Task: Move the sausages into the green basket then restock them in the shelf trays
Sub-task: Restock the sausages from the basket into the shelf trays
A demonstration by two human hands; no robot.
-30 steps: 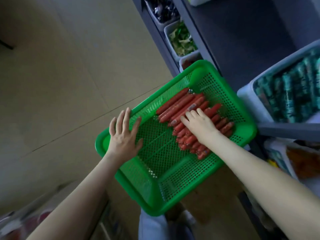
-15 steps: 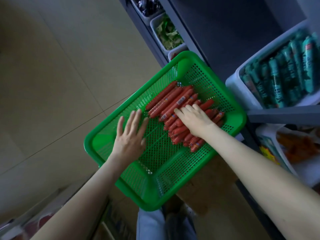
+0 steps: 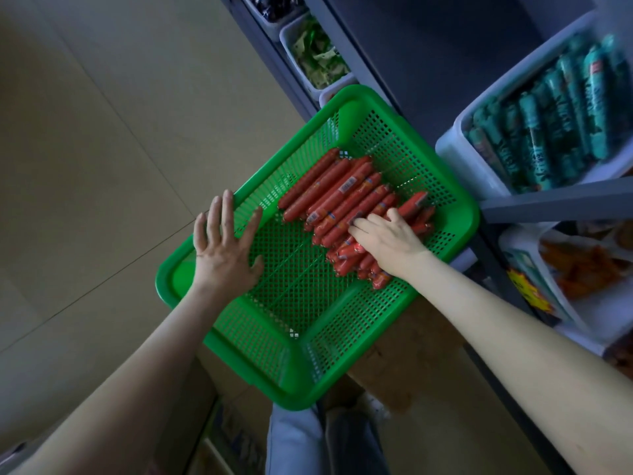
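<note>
A green mesh basket (image 3: 173,286) sits tilted in front of the shelf. Several red sausages (image 3: 329,190) lie piled in its far right half. My right hand (image 3: 387,241) lies on the near end of the pile, fingers bent over a few sausages. My left hand (image 3: 226,255) rests flat on the basket's left rim, fingers spread and holding nothing. A white shelf tray (image 3: 452,156) at the right holds several teal-wrapped sausages (image 3: 548,108).
A lower shelf tray with orange packets (image 3: 582,265) is at the right. Small trays with green packets (image 3: 318,60) stand further along the dark shelf. A brown cardboard box (image 3: 421,341) is under the basket. My legs (image 3: 294,440) are below, tan floor to the left.
My right hand has slid a little along the sausage pile and its fingers have curled over it. My left hand has stayed spread at the basket's left side.
</note>
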